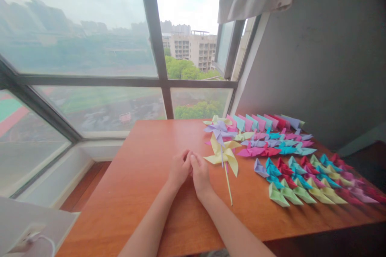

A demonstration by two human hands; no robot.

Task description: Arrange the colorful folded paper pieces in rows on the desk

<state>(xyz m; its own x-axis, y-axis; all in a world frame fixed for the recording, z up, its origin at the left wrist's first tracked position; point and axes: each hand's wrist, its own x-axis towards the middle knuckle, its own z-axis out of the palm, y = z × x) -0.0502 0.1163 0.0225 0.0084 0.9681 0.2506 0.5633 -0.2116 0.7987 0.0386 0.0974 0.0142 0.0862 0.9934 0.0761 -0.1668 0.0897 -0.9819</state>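
My left hand (180, 168) and my right hand (200, 172) rest together over the wooden table, fingers curled and touching each other. Both are closed, and nothing shows between them. Just right of my right hand lies a pale yellow paper pinwheel (222, 156) with a thin yellow stick (229, 188). Behind it a lilac paper pinwheel (219, 129) overlaps it, and a pale green one (217, 119) lies farther back. Pink paper is partly hidden beneath them.
Folded paper boats (291, 192) in several colours fill the table's right side. Behind them are rows of paper cranes (261, 151) and a row of upright folded papers (259, 122). The wooden table (129, 192) stands against windows (90, 106); a grey wall (316, 68) rises at right.
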